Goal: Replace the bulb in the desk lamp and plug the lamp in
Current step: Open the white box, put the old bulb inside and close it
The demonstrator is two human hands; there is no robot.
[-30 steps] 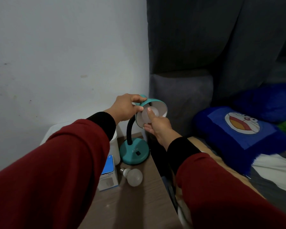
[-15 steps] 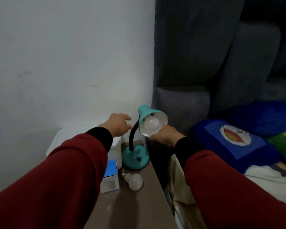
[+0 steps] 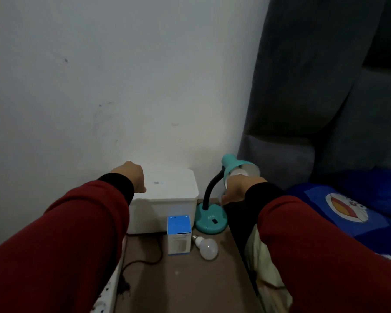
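A teal desk lamp [image 3: 210, 219] with a black gooseneck stands on the brown table top, its shade [image 3: 234, 166] tilted toward me with a white bulb [image 3: 239, 171] seated inside. My right hand [image 3: 234, 190] hangs just below the shade, fingers loosely curled, holding nothing that I can see. My left hand [image 3: 131, 175] hovers over the white lidded box [image 3: 170, 195], fingers curled in and empty. A second white bulb [image 3: 207, 248] lies loose on the table beside a blue and white bulb carton [image 3: 179, 234]. A dark cord [image 3: 145, 259] runs across the table to the left.
A white power strip [image 3: 106, 294] lies along the table's left edge at the bottom. The white wall stands close behind the box. A grey padded headboard [image 3: 303, 123] and a bed with a blue cartoon pillow [image 3: 348, 208] are on the right.
My left hand let go of the lamp shade and moved left over the white box. My right hand dropped from the bulb to below the shade. The view tilted down.
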